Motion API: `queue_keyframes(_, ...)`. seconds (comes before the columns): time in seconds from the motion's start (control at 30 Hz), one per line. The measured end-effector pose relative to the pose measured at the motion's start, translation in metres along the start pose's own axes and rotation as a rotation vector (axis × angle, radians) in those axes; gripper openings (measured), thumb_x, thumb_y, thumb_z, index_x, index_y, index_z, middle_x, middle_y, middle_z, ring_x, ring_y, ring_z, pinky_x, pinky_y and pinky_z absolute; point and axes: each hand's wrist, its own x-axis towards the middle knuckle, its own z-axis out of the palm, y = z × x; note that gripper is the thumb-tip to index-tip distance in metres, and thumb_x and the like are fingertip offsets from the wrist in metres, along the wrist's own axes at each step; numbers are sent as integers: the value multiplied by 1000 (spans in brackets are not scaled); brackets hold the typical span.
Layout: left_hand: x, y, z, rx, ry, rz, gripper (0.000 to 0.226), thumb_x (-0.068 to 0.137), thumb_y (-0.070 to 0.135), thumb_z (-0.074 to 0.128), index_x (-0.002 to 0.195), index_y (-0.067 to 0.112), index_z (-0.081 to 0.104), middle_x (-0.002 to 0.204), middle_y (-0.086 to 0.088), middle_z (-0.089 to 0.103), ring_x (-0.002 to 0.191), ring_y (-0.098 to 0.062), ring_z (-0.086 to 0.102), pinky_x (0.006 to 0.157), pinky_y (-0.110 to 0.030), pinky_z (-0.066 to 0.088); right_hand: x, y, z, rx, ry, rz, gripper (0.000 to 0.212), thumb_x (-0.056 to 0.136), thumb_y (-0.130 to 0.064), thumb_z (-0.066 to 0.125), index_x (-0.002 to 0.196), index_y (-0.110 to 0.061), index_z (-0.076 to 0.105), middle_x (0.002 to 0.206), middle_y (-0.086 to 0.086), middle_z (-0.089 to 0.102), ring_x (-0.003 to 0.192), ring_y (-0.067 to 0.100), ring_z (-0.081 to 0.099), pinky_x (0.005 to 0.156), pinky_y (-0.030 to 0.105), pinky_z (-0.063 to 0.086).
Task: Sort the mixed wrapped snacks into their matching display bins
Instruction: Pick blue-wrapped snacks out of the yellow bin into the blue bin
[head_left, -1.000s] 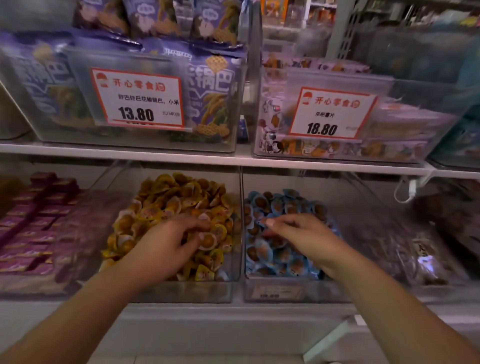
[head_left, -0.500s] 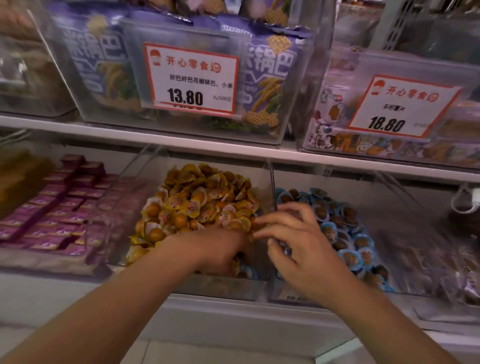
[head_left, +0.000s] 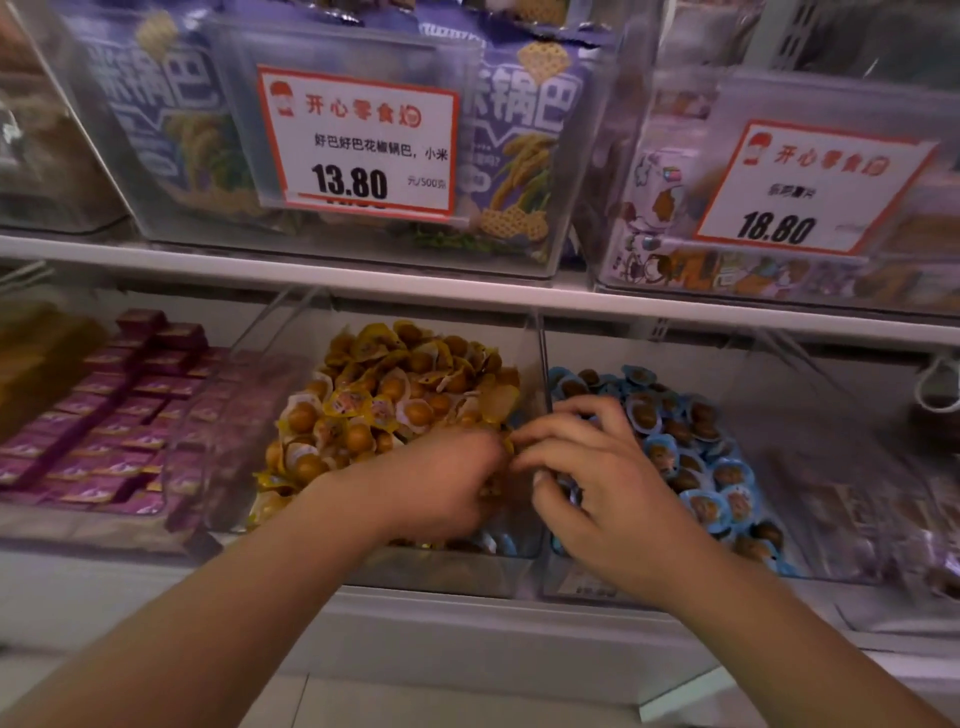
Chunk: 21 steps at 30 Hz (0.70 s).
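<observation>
- My left hand (head_left: 441, 483) was curled down into the front right corner of the clear plastic bin of yellow-wrapped round snacks (head_left: 395, 400); whether it pinched one I could not tell, as the fingertips were hidden.
- My right hand (head_left: 592, 488) hung over the divider at the front left corner of the clear bin of blue-wrapped round snacks (head_left: 691, 447), fingers bent, tips close to my left hand; if it held anything, I couldn't make it out.
- A few blue wrappers (head_left: 501, 543) showed at the yellow bin's front edge, under my left wrist: I took them for the strays to move.
- I judged these pieces light, small and slick in crinkly film, best pinched by the flat wrapper rim, not the domed middle.
- The upright clear divider (head_left: 543, 364) between the bins stood in the way, so pieces had to be lifted over it.
- Purple boxed snacks (head_left: 104, 415) lay in the bin to the left; price cards (head_left: 358, 143) hung on the upper shelf bins.
</observation>
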Motion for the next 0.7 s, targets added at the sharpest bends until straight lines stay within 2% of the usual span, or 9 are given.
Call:
queue_keyframes(0.03,-1,3,3,-137,-116,-32,12,85,23,69,97,23,68,87,6,64,82,-9,60,69,-22,47,0,0,0,1,-1,1,28,90,-26,51,101,-21,76,114,-18,63,120,15,37,97,16,34)
queue_keyframes(0.07,-2,3,6,-245,-202,-64,15,87,26,70,100,20,68,85,6,64,80,-8,60,72,-23,50,0,-1,0,-2,-4,3,28,91,-26,51,103,-22,76,115,-19,63,121,13,36,97,14,32)
queue_keyframes(0.13,-1,1,11,-299,-249,-137,41,86,36,73,122,21,61,107,5,66,98,-11,62,89,-32,52,-2,0,0,-13,-12,8,28,92,-25,51,106,-24,75,117,-20,62,123,13,35,98,12,30)
queue_keyframes(0.2,2,-4,16,-136,-251,-181,63,84,45,73,138,27,49,131,3,57,120,-17,55,101,-36,47,-4,-1,0,-12,-25,16,29,93,-27,50,107,-24,74,120,-21,60,127,13,33,99,12,28)
queue_keyframes(0.3,8,-7,21,136,-344,-254,76,83,59,64,148,36,32,143,-2,39,134,-28,38,109,-43,36,-5,-1,1,-9,-38,27,32,93,-31,46,108,-25,74,124,-21,58,131,12,30,100,13,27)
queue_keyframes(0.4,13,-6,20,158,-399,-231,69,84,63,58,145,40,33,141,-4,40,129,-30,43,104,-44,41,-5,-1,1,-20,-39,27,34,94,-32,44,109,-25,73,127,-21,56,133,11,29,102,16,28)
queue_keyframes(0.5,13,-2,19,230,-427,-187,57,89,59,54,140,36,43,139,-4,44,122,-29,51,97,-41,46,-5,0,1,-23,-43,18,34,94,-32,44,109,-25,73,127,-21,56,133,12,28,103,19,29)
queue_keyframes(0.63,6,-4,18,-108,-388,-52,32,94,32,60,126,26,62,122,3,64,106,-18,62,90,-35,51,-3,0,1,-17,-29,13,37,93,-35,41,106,-25,74,122,-21,57,130,14,31,100,22,34)
queue_keyframes(0.7,6,-7,17,-212,-429,-80,29,95,32,60,122,25,63,118,4,67,104,-15,62,92,-35,51,-2,-2,2,-21,-19,14,35,93,-33,43,105,-24,75,118,-20,58,127,15,32,98,23,36)
